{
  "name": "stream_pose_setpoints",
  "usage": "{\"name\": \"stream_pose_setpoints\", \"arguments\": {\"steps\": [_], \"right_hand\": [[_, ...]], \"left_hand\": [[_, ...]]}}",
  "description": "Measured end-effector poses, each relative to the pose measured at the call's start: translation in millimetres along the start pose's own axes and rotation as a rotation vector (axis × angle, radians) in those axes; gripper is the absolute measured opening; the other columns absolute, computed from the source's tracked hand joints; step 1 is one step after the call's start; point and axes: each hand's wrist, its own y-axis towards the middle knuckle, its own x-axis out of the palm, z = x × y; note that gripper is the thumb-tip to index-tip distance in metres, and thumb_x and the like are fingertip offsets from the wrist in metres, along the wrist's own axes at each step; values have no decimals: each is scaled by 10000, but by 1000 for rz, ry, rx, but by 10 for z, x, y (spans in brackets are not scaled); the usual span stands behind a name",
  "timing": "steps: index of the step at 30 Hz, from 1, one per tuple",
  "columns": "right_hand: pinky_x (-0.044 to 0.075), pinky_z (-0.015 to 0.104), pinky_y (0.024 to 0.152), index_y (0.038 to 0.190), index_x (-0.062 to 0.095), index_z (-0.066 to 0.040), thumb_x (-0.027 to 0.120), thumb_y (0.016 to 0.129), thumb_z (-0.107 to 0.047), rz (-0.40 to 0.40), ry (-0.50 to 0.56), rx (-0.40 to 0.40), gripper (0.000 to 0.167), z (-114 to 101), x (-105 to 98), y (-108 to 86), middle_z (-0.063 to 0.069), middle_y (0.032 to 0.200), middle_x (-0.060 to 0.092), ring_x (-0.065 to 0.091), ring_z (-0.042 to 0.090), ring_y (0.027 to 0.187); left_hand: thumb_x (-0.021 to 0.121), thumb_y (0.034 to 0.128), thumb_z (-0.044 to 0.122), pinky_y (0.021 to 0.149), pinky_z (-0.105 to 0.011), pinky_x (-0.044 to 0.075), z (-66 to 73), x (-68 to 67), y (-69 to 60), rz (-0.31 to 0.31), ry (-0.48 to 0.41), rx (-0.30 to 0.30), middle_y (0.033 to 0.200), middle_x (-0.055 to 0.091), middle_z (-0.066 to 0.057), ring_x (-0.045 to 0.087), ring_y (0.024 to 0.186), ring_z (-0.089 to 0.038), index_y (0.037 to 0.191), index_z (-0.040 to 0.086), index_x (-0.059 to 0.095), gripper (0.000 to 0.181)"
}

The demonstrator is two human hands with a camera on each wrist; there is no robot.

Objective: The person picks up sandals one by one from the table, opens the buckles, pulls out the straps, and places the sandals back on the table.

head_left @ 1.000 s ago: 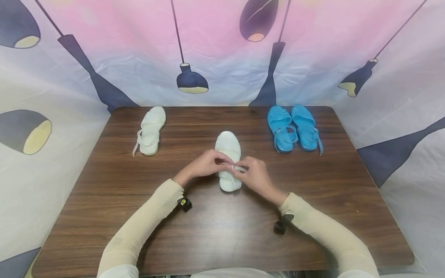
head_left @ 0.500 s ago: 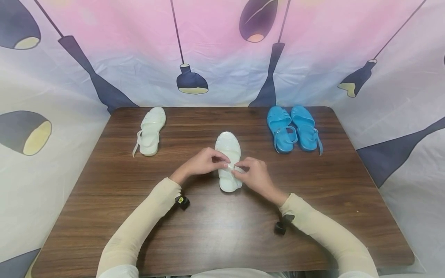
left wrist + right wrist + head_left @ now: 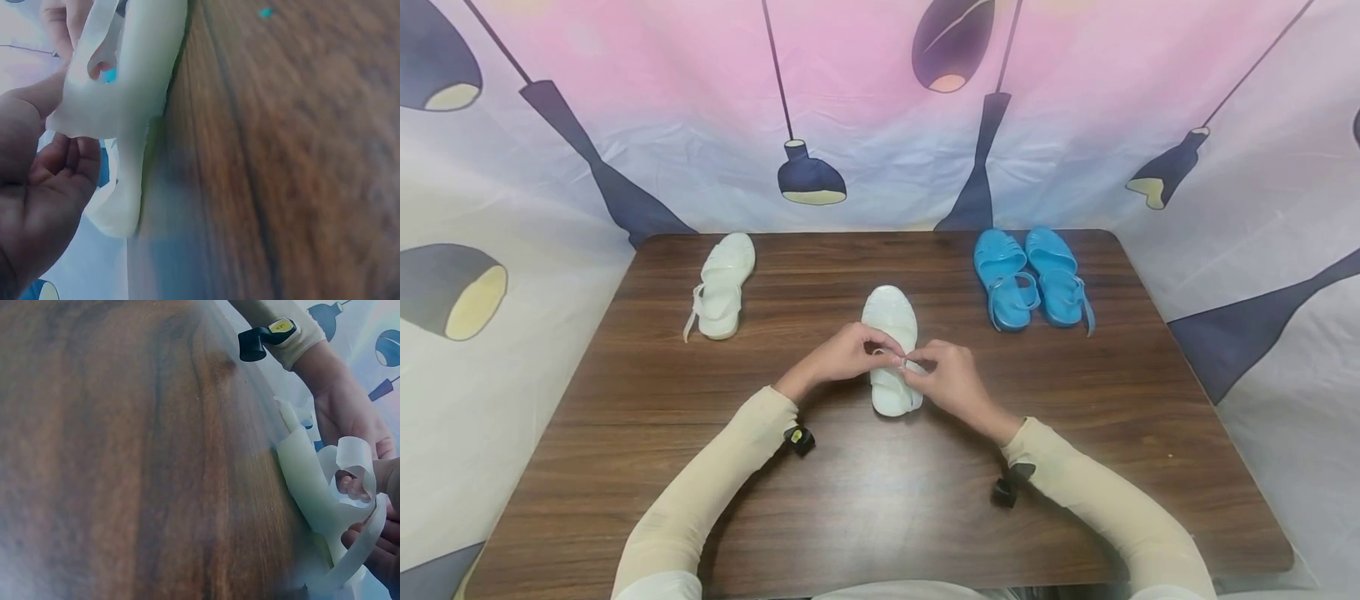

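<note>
A white sandal (image 3: 890,310) lies in the middle of the table in the head view, its toe pointing to the far edge. My left hand (image 3: 848,353) is over its left side and pinches the ankle strap between thumb and fingers. From the right, my right hand (image 3: 953,377) pinches the strap close to the left fingertips. In the right wrist view the pale strap (image 3: 367,540) curves up from the heel to the fingers, with a loop above it. The left wrist view has the sandal's side (image 3: 147,69) beside my left hand (image 3: 47,200). Fingers partly hide the fastening point.
Another white sandal (image 3: 724,283) stands at the back left of the brown wooden table (image 3: 775,517), its strap hanging loose. At the back right are two blue sandals, one (image 3: 1000,250) beside the other (image 3: 1051,250). A printed cloth (image 3: 880,125) hangs behind the table.
My left fingers draw back slightly from the right hand, then come in again to meet it at the strap. My right hand stays almost still. The sandal keeps its place.
</note>
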Motion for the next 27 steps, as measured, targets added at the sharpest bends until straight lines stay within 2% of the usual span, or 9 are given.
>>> {"name": "stream_pose_setpoints", "arguments": {"steps": [9,16,19,24,27], "right_hand": [[473,263,615,956,825,-88,854,810,-226,13,13,1,203,25,13,-7,-14,795,711,573,119,678],[470,258,605,963,825,-85,850,813,-230,1,10,7,210,15,20,4,-15,792,703,545,102,670],[461,259,594,962,826,-84,841,811,-213,0,-1,3,199,7,16,10,-22,768,684,528,108,658],[471,271,608,951,826,-82,826,822,-207,-1,-12,5,180,-9,4,21,-23,763,690,535,114,662],[483,279,629,941,826,-83,833,821,-220,0,-16,24,182,-15,-1,20,-14,784,711,556,110,677]], "left_hand": [[713,980,203,689,-245,483,-16,-54,-57,33,-13,-45,951,757,40,554,740,-107,1052,117,796,140],[678,1001,176,798,-282,513,-9,-27,-86,52,-19,-32,1008,740,29,610,899,-123,1065,118,764,122],[686,999,214,807,-283,516,13,12,-62,46,-9,-15,1032,744,46,611,910,-118,1102,139,768,151],[756,949,232,758,-254,512,27,66,-38,75,-4,-3,986,770,77,608,851,-96,1056,150,804,143],[780,928,225,695,-237,501,28,74,-53,97,-2,-25,937,770,83,586,779,-84,1018,148,814,123]]}}
